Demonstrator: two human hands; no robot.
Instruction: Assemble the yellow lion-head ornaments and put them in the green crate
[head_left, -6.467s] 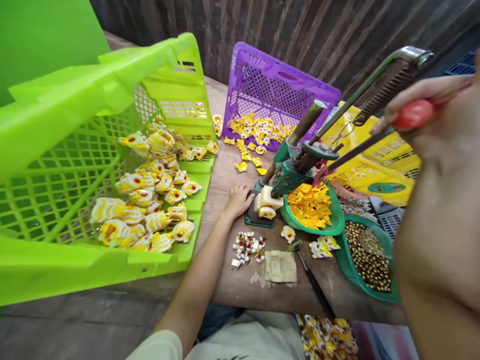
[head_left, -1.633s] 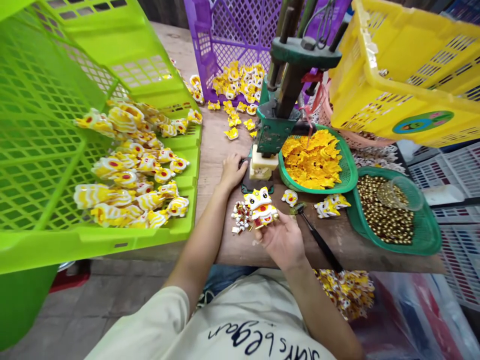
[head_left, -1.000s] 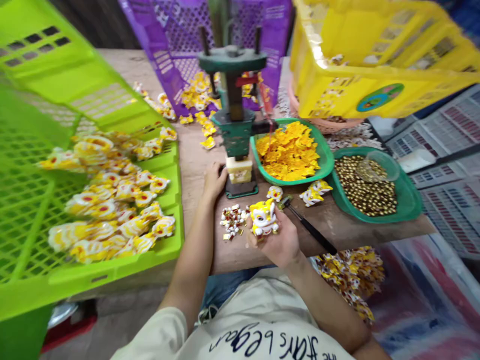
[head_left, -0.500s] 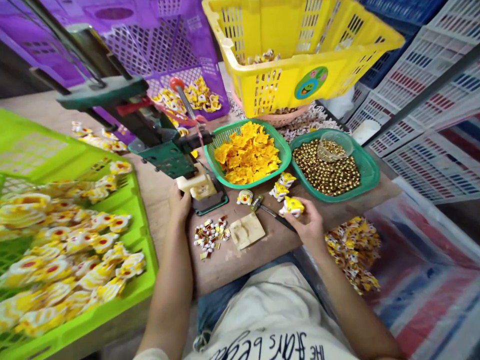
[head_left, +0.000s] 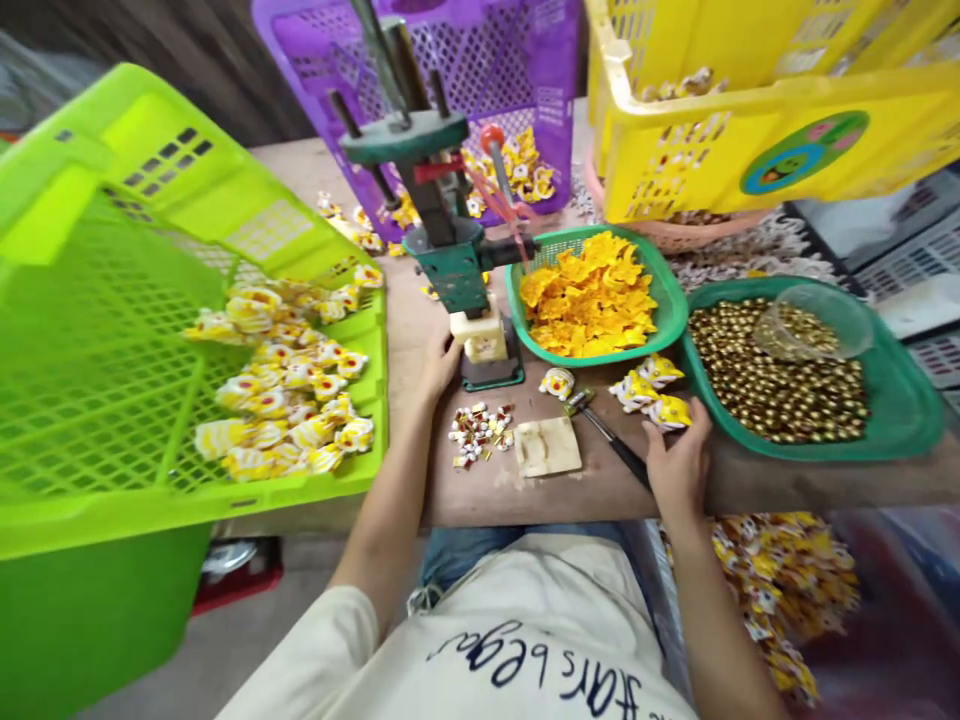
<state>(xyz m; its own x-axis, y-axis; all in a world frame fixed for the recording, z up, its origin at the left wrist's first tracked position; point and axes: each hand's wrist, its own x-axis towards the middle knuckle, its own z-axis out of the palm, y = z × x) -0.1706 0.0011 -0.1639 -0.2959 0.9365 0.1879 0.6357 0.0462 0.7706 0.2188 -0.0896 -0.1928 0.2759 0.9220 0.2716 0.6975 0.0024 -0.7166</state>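
Note:
My right hand (head_left: 679, 458) has its thumb and fingers around a small yellow-and-white plastic animal figure (head_left: 667, 412), low over the table. Two similar figures (head_left: 636, 390) lie just beyond it. My left hand (head_left: 441, 365) is at the left side of a green hand press (head_left: 450, 265), beside the cream block (head_left: 480, 335) under its ram. The fingers of that hand are mostly hidden. A hammer (head_left: 611, 435) lies between my hands, near a striped white-and-yellow piece (head_left: 557, 382). In front of the press are a flat cream block (head_left: 547, 447) and several tiny white, red and gold parts (head_left: 478, 432).
Behind stand a green basket (head_left: 679, 300) of yellow pieces and a green tray (head_left: 911, 425) of gold beads with a clear cup (head_left: 814, 322). A lime crate (head_left: 300, 485) of striped pieces is at left. Purple (head_left: 300, 60) and yellow (head_left: 637, 180) crates rise at the back.
The camera view has turned left, showing more of the lime crate. My right hand has brought the figure down next to the other two. My left hand stays beside the press.

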